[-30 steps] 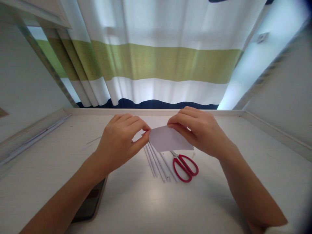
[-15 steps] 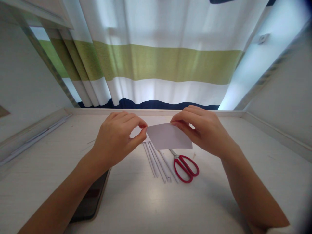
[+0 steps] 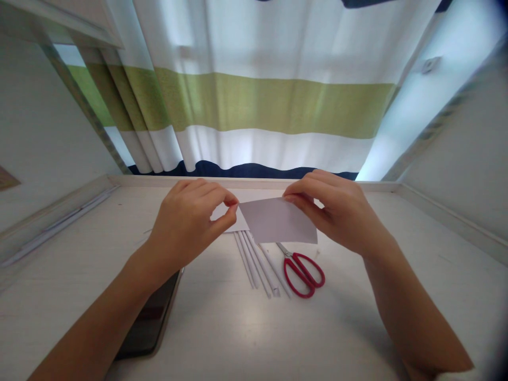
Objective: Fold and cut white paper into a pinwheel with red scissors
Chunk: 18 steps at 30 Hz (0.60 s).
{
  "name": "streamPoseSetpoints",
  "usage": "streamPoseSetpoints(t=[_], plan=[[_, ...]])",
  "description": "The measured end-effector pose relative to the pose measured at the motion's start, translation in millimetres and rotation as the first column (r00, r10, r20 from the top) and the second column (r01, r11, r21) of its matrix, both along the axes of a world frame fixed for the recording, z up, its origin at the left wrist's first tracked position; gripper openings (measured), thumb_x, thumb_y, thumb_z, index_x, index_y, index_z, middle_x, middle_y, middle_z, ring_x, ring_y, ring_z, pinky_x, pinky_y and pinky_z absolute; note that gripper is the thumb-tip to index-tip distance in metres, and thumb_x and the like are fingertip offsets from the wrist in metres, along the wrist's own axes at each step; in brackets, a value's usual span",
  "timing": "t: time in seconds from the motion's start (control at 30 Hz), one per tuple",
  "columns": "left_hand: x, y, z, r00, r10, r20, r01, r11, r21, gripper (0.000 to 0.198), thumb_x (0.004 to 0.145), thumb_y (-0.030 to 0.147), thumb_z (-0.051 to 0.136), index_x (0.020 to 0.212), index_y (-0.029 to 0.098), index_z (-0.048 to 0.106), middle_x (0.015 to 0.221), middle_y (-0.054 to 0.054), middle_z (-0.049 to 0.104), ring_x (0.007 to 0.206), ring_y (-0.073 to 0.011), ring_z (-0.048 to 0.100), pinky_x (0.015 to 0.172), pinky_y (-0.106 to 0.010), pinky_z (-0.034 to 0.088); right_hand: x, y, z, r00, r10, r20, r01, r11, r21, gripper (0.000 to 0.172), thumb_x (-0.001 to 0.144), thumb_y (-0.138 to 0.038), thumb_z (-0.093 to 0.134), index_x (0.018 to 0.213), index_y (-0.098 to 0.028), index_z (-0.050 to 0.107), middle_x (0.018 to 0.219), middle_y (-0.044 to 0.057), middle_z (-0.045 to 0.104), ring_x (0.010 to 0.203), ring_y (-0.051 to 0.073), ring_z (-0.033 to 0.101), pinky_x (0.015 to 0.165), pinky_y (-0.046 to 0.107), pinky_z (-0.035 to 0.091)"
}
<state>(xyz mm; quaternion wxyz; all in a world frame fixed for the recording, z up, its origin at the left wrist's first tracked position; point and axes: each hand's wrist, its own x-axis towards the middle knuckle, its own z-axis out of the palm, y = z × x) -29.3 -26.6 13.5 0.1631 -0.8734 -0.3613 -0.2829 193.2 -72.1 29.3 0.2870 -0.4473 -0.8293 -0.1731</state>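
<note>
A small rectangular sheet of white paper (image 3: 281,222) is held up above the table between my two hands. My left hand (image 3: 196,214) pinches its upper left corner between thumb and forefinger. Along the upper edge, toward the right, the thumb and forefinger of my right hand (image 3: 329,211) grip it. Several thin rolled paper tubes (image 3: 264,267) lie below and behind the sheet, their far ends hidden by paper. Another piece of white paper (image 3: 234,225) shows beneath my left hand. Scissors with red handles (image 3: 304,275) rest right of the tubes, their blades partly covered.
A dark phone (image 3: 148,323) lies under my left forearm. Long strips of paper (image 3: 59,227) rest along the table's left edge. A low rim (image 3: 254,183) runs across the back of the white table (image 3: 246,338), with a striped curtain (image 3: 273,106) behind it.
The paper and my right hand have shifted slightly to the right. My left hand has moved a little left, and more of the white paper beneath it shows.
</note>
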Motion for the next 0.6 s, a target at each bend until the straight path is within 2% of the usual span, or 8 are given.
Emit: streamPoseSetpoints(t=[0.13,0.2,0.3,0.43,0.6], plan=[[-7,10,-1.8,0.996,0.063,0.065,-0.064,0.998,0.013,0.014,0.075,0.03,0.049,0.074,0.019,0.057,0.076,-0.002,0.063,0.075,-0.0193,0.055,0.072,-0.034,0.038,8,-1,0.5,0.993,-0.026,-0.116,0.036,0.996,0.086,0.009,0.081,-0.019,0.046,0.079,-0.018,0.055,0.073,0.001,0.057,0.067,0.012,0.051,0.06,0.022,0.038],[-7,11,-2.3,0.989,0.046,0.14,-0.043,0.999,-0.023,0.016,0.076,0.031,0.048,0.077,0.019,0.057,0.076,-0.002,0.062,0.073,-0.0178,0.056,0.07,-0.032,0.04,8,-1,-0.1,0.99,-0.017,-0.143,0.031,0.995,0.099,0.008,0.08,-0.019,0.047,0.079,-0.018,0.055,0.073,0.0,0.057,0.067,0.012,0.052,0.06,0.022,0.038],[-1,6,-2.8,0.971,-0.043,0.235,0.066,0.994,-0.088,0.022,0.078,0.032,0.046,0.09,0.018,0.057,0.085,-0.004,0.062,0.08,-0.0168,0.056,0.073,-0.03,0.041,2,1,-2.4,0.994,0.006,-0.114,-0.001,0.999,0.045,0.009,0.081,-0.019,0.046,0.081,-0.018,0.055,0.075,0.0,0.058,0.069,0.012,0.052,0.061,0.022,0.038],[8,-6,-4.0,0.939,-0.184,0.289,0.241,0.954,-0.178,0.028,0.079,0.032,0.047,0.101,0.017,0.055,0.096,-0.005,0.062,0.09,-0.0171,0.054,0.081,-0.03,0.039,-9,3,-5.9,0.997,0.027,-0.07,-0.029,0.999,-0.025,0.012,0.083,-0.021,0.042,0.083,-0.018,0.054,0.075,0.0,0.057,0.071,0.013,0.051,0.061,0.024,0.038],[7,-11,-4.3,0.905,-0.216,0.367,0.327,0.905,-0.272,0.027,0.085,0.027,0.036,0.101,0.02,0.056,0.097,-0.003,0.062,0.088,-0.0158,0.056,0.076,-0.027,0.041,-11,4,-9.0,0.997,0.037,-0.071,-0.039,0.999,-0.033,0.014,0.084,-0.022,0.041,0.085,-0.017,0.053,0.076,0.001,0.057,0.072,0.013,0.051,0.062,0.024,0.037]])
